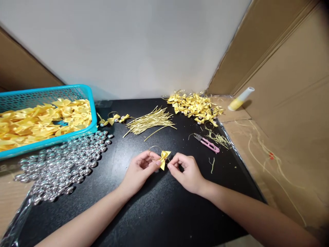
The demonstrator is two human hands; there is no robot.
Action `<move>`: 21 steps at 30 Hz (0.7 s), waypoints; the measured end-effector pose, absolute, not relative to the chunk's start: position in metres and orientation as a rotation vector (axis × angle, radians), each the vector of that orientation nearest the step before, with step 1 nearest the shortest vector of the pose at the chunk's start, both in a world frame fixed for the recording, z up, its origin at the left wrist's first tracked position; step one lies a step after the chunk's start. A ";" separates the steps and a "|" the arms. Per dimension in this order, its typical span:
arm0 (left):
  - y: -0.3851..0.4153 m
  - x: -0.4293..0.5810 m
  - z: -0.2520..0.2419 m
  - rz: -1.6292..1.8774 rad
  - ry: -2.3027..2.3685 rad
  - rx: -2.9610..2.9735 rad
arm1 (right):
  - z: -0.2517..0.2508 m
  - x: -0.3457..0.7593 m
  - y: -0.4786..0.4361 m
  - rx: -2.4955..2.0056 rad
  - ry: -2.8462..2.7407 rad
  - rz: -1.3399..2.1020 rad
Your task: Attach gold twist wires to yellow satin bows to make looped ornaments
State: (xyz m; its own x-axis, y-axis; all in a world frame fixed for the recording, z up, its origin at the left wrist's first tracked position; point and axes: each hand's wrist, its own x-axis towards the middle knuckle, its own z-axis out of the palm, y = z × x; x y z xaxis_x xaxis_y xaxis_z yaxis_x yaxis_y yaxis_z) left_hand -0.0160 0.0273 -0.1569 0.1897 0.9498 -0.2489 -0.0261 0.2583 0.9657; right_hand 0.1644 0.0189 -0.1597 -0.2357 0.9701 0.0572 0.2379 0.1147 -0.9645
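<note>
The left hand (140, 168) pinches a satiny bow (165, 157) between thumb and fingertips, over the matte black table (164, 216); its farther fingertips are partly hidden. Just right of the bow, the right hand (187, 173) is curled, thumb and index pressed on a thin gold cord (168, 160) whose end is lost in the grip. Left of the bow spread smooth, shiny beads (69, 161); beyond it, to the right, lie pink snips (207, 143). Straight beyond the bow are thin gold strands (151, 120); far left, a perforated plastic basket (92, 103), cut off at the side; far right, a tangled heap (195, 104).
</note>
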 end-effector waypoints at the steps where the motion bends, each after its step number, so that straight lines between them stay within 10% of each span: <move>1: 0.027 -0.016 -0.157 0.911 1.142 1.056 | -0.160 0.165 0.019 -1.213 -1.607 1.176; 21: 0.026 -0.014 -0.154 0.937 1.100 0.967 | -0.161 0.166 0.018 -1.202 -1.592 1.167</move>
